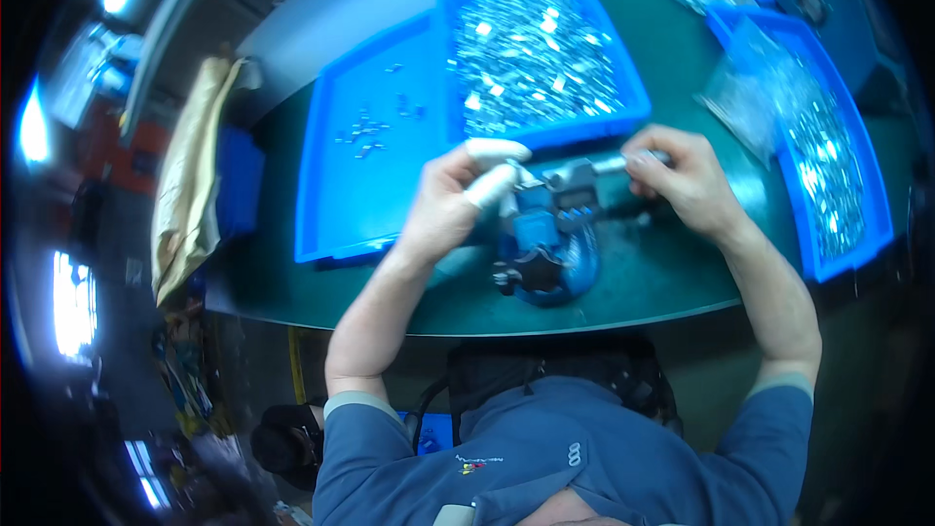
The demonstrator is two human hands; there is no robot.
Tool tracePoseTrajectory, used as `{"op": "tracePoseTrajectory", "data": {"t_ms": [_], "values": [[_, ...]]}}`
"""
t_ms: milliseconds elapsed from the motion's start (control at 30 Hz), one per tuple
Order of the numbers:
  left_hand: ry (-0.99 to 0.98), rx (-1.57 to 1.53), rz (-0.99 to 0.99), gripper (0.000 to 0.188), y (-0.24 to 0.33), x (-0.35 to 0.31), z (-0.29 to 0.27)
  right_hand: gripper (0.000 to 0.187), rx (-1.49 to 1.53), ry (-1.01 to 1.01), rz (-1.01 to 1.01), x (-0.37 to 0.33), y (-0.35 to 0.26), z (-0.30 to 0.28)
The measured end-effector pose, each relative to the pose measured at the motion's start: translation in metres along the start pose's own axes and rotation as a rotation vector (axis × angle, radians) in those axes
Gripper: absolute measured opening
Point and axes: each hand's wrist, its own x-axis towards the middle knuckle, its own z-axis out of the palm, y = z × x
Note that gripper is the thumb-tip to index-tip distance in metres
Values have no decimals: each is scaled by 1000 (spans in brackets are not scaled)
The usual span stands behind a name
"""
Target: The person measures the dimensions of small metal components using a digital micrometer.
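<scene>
A small blue bench vise (538, 231) with a round base stands near the front edge of the green table. My left hand (443, 200), with white finger cots on thumb and forefinger, is closed at the vise's upper left. Its fingertips pinch a small pale metal piece (526, 175), whose exact shape is blurred. On the other side, my right hand (685, 180) is closed around the end of a light rod-like handle (611, 165) that reaches toward the vise's jaws. Whether the rod is joined to the vise cannot be made out.
Behind the vise, a blue tray (638, 102) holds a heap of shiny small metal parts. A second blue tray (331, 205) to the left has several scattered pieces. At right stands another parts-filled blue tray (881, 224), with a clear plastic bag (745, 102) over its edge.
</scene>
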Motion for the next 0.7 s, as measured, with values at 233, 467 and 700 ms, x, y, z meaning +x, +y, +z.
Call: {"op": "tracePoseTrajectory", "data": {"t_ms": [233,467,700], "values": [[-53,-114,52,22,-2,-1,2,17,-74,86,14,-15,1,2],[382,548,269,24,14,4,-51,18,32,104,42,-19,4,0],[543,1122,415,24,10,23,-98,20,27,29,6,-1,-2,7]]}}
